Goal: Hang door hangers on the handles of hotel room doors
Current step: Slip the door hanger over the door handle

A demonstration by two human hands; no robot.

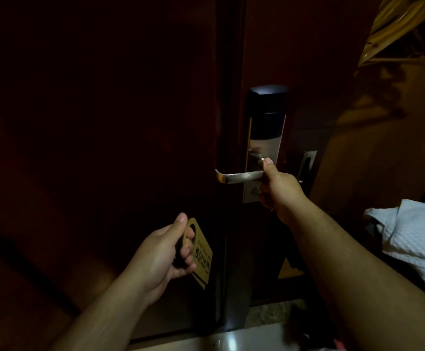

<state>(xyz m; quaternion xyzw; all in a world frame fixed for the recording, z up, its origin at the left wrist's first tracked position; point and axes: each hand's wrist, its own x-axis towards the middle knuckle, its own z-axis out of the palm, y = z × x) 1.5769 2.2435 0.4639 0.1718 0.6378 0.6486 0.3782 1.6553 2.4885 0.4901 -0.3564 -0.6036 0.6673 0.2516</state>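
Note:
A dark wooden hotel door point(264, 46) carries an electronic lock plate point(265, 127) with a silver lever handle point(234, 177) pointing left. My right hand point(278, 186) grips the handle at its pivot end, thumb on top. Lower left, my left hand point(165, 254) holds a gold door hanger point(202, 259) with dark printed text; my fingers curl round its hooked top, near the round hole. The hanger hangs well below and left of the handle, apart from it.
A dark wood panel point(92, 122) fills the left of the view. White bedding or linen point(419, 236) lies at the right edge. A pale floor strip point(231, 340) runs along the bottom. The door edge with a latch plate point(307, 163) shows right of the lock.

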